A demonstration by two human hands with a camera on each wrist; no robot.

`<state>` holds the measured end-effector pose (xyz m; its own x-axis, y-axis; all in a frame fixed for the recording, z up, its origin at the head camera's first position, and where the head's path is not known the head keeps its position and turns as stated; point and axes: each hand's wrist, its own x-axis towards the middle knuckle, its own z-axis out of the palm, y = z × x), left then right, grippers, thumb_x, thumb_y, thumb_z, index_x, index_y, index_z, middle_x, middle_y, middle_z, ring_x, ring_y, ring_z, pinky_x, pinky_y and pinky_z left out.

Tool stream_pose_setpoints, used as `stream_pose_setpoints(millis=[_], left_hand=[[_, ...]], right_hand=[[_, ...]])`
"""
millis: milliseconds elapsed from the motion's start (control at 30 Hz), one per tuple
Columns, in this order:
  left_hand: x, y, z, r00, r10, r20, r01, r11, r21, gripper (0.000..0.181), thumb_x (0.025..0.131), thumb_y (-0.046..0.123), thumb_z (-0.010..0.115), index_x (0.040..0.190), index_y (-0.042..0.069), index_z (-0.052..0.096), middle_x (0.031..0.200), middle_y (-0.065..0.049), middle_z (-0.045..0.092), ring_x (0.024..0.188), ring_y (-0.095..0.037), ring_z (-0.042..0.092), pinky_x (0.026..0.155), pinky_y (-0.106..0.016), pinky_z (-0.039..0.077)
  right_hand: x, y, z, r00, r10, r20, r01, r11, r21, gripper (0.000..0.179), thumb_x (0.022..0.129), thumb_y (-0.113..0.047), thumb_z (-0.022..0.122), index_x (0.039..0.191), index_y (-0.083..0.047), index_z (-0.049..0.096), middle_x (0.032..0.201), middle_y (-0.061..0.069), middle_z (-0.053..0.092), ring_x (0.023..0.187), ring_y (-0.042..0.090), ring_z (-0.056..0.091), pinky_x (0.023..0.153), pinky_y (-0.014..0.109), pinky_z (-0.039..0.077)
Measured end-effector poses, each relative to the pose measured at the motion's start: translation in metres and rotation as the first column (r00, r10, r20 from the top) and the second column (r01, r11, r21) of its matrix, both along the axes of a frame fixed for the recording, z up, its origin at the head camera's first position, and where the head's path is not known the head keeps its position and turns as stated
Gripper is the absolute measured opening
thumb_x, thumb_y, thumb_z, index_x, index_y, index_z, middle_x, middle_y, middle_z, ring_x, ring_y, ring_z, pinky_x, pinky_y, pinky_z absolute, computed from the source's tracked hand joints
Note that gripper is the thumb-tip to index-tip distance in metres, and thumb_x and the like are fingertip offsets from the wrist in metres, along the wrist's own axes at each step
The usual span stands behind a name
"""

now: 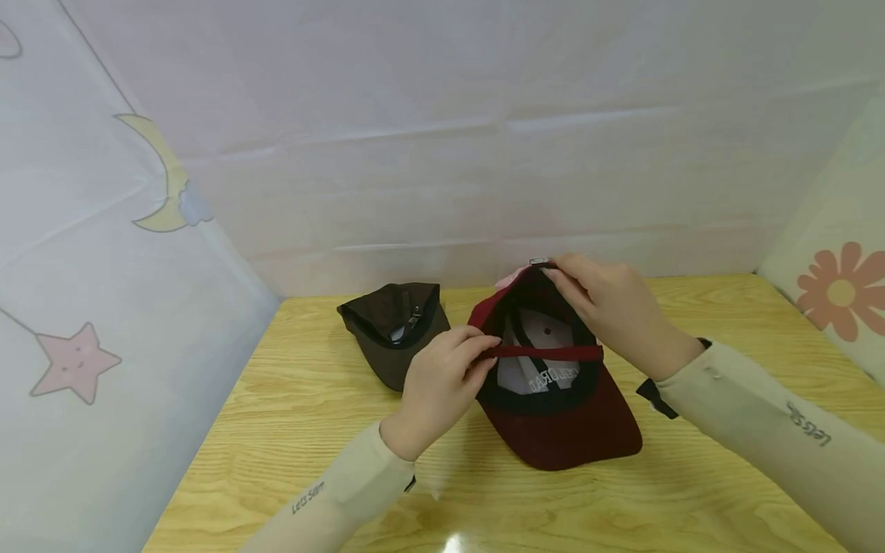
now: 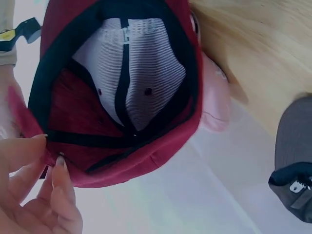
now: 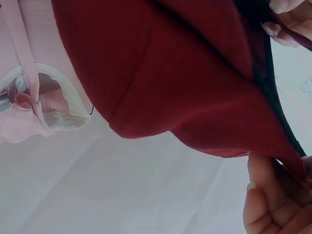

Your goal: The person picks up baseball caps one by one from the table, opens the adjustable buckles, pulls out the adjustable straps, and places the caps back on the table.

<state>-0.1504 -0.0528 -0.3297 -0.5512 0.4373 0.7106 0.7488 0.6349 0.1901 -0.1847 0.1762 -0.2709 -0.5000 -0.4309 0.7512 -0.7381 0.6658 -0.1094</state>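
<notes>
A dark red baseball cap [image 1: 574,439] is tilted with its inside toward me and its brim lowest, over the wooden table. My left hand [image 1: 442,376] pinches the left end of its red back strap [image 1: 546,352] between thumb and fingers; the left wrist view shows this grip close up. Higher up, the right hand [image 1: 618,315] pinches the cap's back edge beside a small metal buckle [image 1: 539,262]. In the right wrist view, fingers [image 3: 273,200] hold the red fabric edge. The cap's lining [image 2: 146,63] is pale and striped, with dark seam tape.
A dark grey-brown cap [image 1: 390,322] lies to the left on the table [image 1: 276,461]. Behind the red cap, a pink cap [image 2: 215,95] shows in part; its strap opening appears in the right wrist view. Printed cloth walls [image 1: 429,153] stand at the back and sides.
</notes>
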Motion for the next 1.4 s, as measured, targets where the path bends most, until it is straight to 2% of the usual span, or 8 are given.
stream_pose_setpoints(millis=[300,433,500,600,767,867,1233,1400], left_hand=[[-0.003,-0.002,-0.006,0.997,0.048,-0.06,-0.049,0.999,-0.017,0.041,0.077,0.005,0.081,0.116,0.003,0.067,0.117,-0.013,0.059,0.093,-0.026,0.055,0.077,-0.033,0.05],[-0.002,-0.004,-0.011,0.993,0.083,0.081,-0.088,0.995,0.05,0.071,0.076,0.006,0.083,0.135,-0.005,0.045,0.134,-0.022,0.047,0.114,-0.034,0.052,0.095,-0.041,0.047],[-0.002,-0.006,-0.015,0.972,0.095,0.215,-0.113,0.991,0.07,0.08,0.078,0.008,0.082,0.14,-0.008,0.035,0.136,-0.023,0.045,0.12,-0.035,0.049,0.099,-0.045,0.045],[-0.001,-0.012,-0.023,0.872,0.058,0.486,-0.139,0.982,0.131,0.087,0.082,0.01,0.079,0.146,-0.009,0.023,0.137,-0.023,0.044,0.117,-0.035,0.052,0.095,-0.045,0.047],[-0.004,-0.019,-0.043,0.552,-0.124,0.825,-0.224,0.931,0.289,0.09,0.088,0.016,0.073,0.15,-0.007,0.013,0.134,-0.023,0.05,0.103,-0.029,0.059,0.083,-0.039,0.052],[-0.004,-0.02,-0.057,0.437,-0.225,0.871,-0.242,0.903,0.355,0.075,0.087,0.014,0.072,0.144,-0.007,0.029,0.12,-0.019,0.06,0.086,-0.021,0.059,0.073,-0.033,0.05],[0.004,-0.014,-0.081,0.298,-0.472,0.83,-0.217,0.813,0.54,0.021,0.094,0.001,0.057,0.107,-0.015,0.058,0.082,-0.014,0.068,0.078,-0.031,0.067,0.08,-0.048,0.055],[0.003,-0.014,-0.083,0.294,-0.506,0.811,-0.242,0.781,0.576,0.018,0.094,-0.001,0.056,0.103,-0.016,0.059,0.074,-0.003,0.064,0.073,-0.017,0.065,0.078,-0.047,0.056]], right_hand=[[0.003,0.001,0.001,1.0,0.01,0.018,-0.01,1.0,-0.011,0.013,0.084,0.006,0.07,0.093,0.0,0.063,0.067,0.004,0.058,0.049,0.01,0.045,0.047,0.029,0.039],[0.003,0.001,0.001,1.0,0.013,0.023,-0.012,1.0,-0.022,0.009,0.087,0.003,0.068,0.093,-0.001,0.061,0.062,-0.001,0.049,0.048,0.007,0.037,0.046,0.027,0.033],[0.002,0.001,0.001,1.0,0.015,0.02,-0.014,0.999,-0.029,0.008,0.088,0.002,0.067,0.093,-0.002,0.061,0.061,-0.003,0.048,0.047,0.007,0.036,0.046,0.026,0.033],[0.002,0.0,0.001,1.0,0.017,0.011,-0.017,0.999,-0.032,0.011,0.087,0.004,0.068,0.093,-0.002,0.061,0.061,-0.003,0.046,0.047,0.007,0.036,0.046,0.026,0.033],[0.002,0.0,0.001,1.0,0.019,0.018,-0.018,0.999,-0.034,0.015,0.085,0.007,0.069,0.093,-0.003,0.061,0.062,-0.003,0.045,0.047,0.006,0.035,0.046,0.026,0.033],[0.003,0.0,0.001,0.999,0.011,0.032,-0.01,0.999,-0.039,0.014,0.085,0.006,0.068,0.093,-0.003,0.061,0.062,-0.004,0.044,0.048,0.006,0.034,0.046,0.026,0.032],[0.009,0.003,0.0,0.997,-0.016,0.076,0.019,0.999,-0.05,0.005,0.091,-0.001,0.065,0.095,-0.003,0.061,0.068,0.0,0.052,0.053,0.01,0.039,0.05,0.028,0.037],[0.011,0.006,-0.002,0.995,-0.023,0.097,0.027,0.999,-0.046,0.013,0.086,0.003,0.068,0.092,-0.005,0.06,0.065,-0.003,0.046,0.052,0.009,0.037,0.05,0.027,0.035]])
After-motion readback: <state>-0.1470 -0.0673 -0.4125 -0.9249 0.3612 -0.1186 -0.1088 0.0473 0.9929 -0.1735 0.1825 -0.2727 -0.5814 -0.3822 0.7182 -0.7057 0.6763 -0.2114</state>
